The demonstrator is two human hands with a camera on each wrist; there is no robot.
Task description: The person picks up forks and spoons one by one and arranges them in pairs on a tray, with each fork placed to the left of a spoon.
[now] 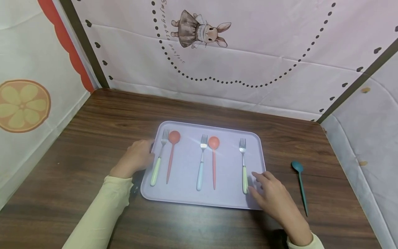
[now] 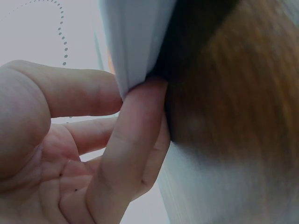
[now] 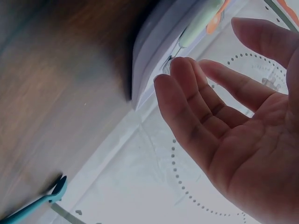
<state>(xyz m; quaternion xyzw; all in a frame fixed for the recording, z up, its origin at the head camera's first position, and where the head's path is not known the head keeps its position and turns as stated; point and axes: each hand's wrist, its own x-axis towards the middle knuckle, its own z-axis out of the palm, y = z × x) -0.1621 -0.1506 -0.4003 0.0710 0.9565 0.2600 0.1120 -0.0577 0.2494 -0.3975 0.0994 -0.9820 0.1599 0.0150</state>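
Observation:
A lavender tray (image 1: 186, 173) lies on the wooden table, bearing forks and spoons in a row. My left hand (image 1: 135, 157) pinches the tray's left rim between thumb and fingers, as the left wrist view shows close up (image 2: 133, 42). Over the tray's right edge, my right hand (image 1: 272, 192) hovers with relaxed, slightly bent fingers and holds nothing. Nearest to it is a green-handled fork (image 1: 244, 173). A blue-handled fork (image 1: 200, 171) and a coral spoon (image 1: 214, 143) lie mid-tray. Another green-handled fork (image 1: 157, 169) and coral spoon (image 1: 174, 137) lie at the left.
A teal spoon (image 1: 297, 166) lies on the table (image 1: 280, 141) to the right of the tray; its bowl also shows in the right wrist view (image 3: 58, 189). White patterned cloth (image 1: 264, 45) walls the table at the back and both sides.

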